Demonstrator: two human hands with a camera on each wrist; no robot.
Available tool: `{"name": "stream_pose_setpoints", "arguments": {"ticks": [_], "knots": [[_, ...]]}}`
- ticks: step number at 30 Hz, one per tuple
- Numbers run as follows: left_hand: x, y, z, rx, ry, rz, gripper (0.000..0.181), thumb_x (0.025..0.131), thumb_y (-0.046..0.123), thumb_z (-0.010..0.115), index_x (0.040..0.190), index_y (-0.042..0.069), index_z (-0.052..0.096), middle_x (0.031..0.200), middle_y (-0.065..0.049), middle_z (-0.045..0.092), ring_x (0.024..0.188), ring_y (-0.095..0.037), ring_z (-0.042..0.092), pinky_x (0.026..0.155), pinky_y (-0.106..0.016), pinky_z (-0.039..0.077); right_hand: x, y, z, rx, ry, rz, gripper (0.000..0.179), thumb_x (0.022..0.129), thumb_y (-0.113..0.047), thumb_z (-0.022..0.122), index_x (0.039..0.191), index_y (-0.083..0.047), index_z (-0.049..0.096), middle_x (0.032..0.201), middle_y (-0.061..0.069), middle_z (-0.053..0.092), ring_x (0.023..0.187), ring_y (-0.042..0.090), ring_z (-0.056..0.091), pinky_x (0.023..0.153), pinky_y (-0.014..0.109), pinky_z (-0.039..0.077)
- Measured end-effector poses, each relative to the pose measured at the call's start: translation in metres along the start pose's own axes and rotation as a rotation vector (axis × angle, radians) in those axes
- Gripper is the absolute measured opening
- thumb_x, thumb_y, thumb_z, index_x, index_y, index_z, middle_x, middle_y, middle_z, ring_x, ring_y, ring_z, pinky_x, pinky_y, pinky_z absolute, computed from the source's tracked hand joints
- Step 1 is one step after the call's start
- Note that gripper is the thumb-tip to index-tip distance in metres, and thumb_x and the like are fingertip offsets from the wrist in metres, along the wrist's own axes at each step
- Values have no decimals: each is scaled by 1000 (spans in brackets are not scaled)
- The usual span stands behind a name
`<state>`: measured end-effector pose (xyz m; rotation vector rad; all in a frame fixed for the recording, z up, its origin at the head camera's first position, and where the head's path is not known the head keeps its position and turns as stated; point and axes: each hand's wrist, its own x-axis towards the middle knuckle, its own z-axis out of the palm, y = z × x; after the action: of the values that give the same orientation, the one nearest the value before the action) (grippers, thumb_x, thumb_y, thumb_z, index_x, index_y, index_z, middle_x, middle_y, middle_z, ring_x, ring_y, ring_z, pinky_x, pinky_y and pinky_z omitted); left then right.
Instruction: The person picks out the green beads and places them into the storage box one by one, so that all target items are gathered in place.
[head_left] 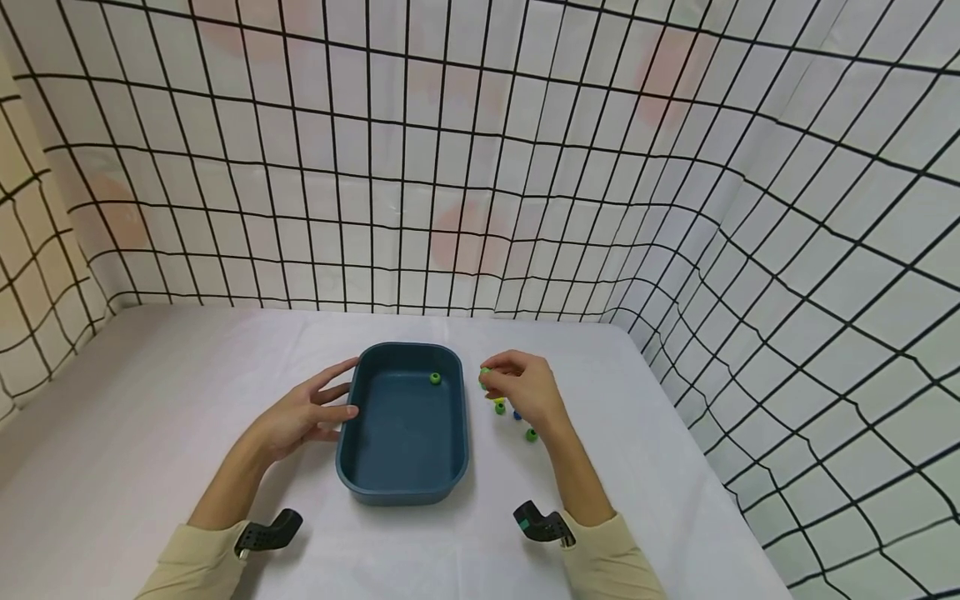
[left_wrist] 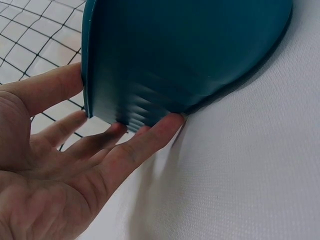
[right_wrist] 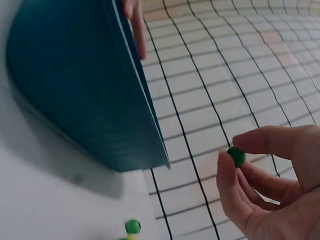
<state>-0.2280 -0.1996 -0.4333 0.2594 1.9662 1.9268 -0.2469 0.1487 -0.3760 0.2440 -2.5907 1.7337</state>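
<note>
Green bead (right_wrist: 236,156) is just right of the tray (head_left: 401,442), up off the tablecloth (head_left: 300,342), pinched btwn thumb & fingertip of the R hand (head_left: 525,387); that hand's other fingers are bent w/ nothing else visible in them. L hand (head_left: 300,417) is spread wide, digits mostly straight: thumb at the tray's left rim, other fingertips on or near the outer wall. Looks like bracing, not a grip, AFAICT; can't tell how hard it presses.

Inside the tray, toward the far right corner, sits a 2nd green bead (head_left: 435,378). On the cloth near the R hand: a 3rd green bead (head_left: 500,408), a yellow bead (head_left: 498,401) partly hidden, a blue bead (head_left: 517,415) partly behind the wrist, plus a 4th green bead (head_left: 531,435) closer to the person.

My read of the step in hand: a small-part carry beside the tray. To do it well, I'd hold the pinch light but centred, since a smooth round bead prob. squirts out if squeezed off-axis. Any crossing of the right rim needs knuckles high; letting go low over the floor should cut bounce & roll. L hand shd. steady the wall w/o bearing down on the rim, ditto no shoving sideways. R wrist should stay clear of the loose beads, esp. the blue one.
</note>
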Motion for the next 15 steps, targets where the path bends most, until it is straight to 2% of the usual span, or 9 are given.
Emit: {"name": "stream_pose_setpoints", "arguments": {"ticks": [5, 10, 15], "knots": [[-1, 0, 0, 2, 4, 1, 88, 95, 12, 70, 164, 23, 16, 167, -29, 9, 140, -55, 39, 94, -55, 55, -3, -4, 16, 31, 19, -28, 13, 90, -15, 74, 100, -6, 75, 86, 8, 72, 72, 21, 75, 71, 34, 61], [-1, 0, 0, 0, 2, 1, 88, 95, 13, 69, 164, 23, 16, 167, -29, 9, 140, -54, 40, 93, -55, 55, -6, -3, 31, 58, 3, -74, 12, 90, -9, 73, 100, -2, 73, 86, 11, 71, 69, 22, 74, 74, 41, 63], [-1, 2, 1, -6, 1, -4, 88, 95, 12, 69, 164, 24, 16, 167, -29, 8, 140, -54, 40, 94, -55, 55, -7, 2, 41, 20, -8, -90, 13, 91, -9, 74, 101, -1, 72, 87, 14, 70, 71, 25, 74, 75, 44, 63]]}}
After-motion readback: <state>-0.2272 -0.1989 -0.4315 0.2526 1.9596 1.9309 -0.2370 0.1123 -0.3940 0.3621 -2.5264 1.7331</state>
